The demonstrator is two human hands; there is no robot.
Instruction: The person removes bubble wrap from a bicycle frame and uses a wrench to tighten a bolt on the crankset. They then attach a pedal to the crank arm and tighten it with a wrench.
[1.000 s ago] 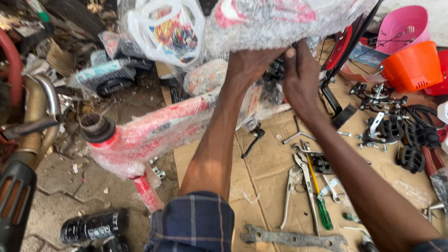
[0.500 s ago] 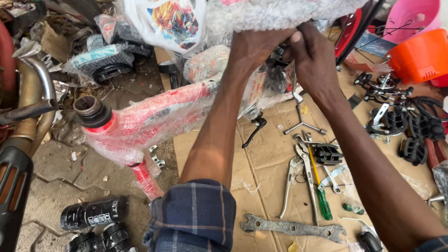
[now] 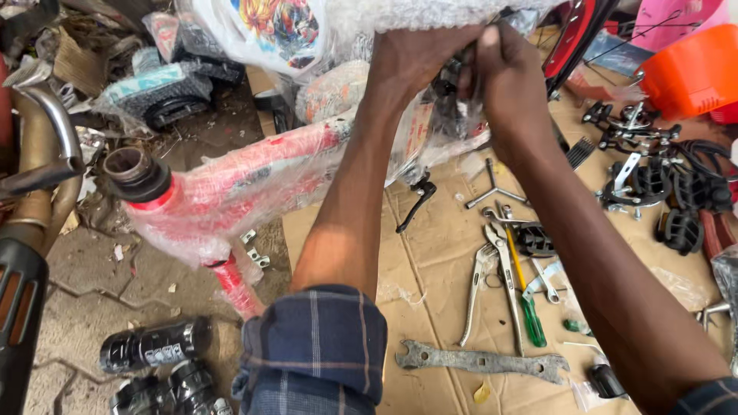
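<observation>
Head view: both hands (image 3: pixel 461 65) at bubble wrap (image 3: pixel 430 15) edge above tool-strewn cardboard (image 3: pixel 430 230).

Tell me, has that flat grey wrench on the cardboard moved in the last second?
No. The flat grey wrench lies where it was, just below the green-handled screwdriver on the cardboard; only the camera view shifted slightly.

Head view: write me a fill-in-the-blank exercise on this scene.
1. Both hands, left hand and right hand, work at a part wrapped in ____ wrap.
2. The bicycle frame under plastic film is ____ in colour.
3. The flat wrench lies on ____.
4. The screwdriver has a ____ handle.

Missing: bubble; red; cardboard; green
</observation>
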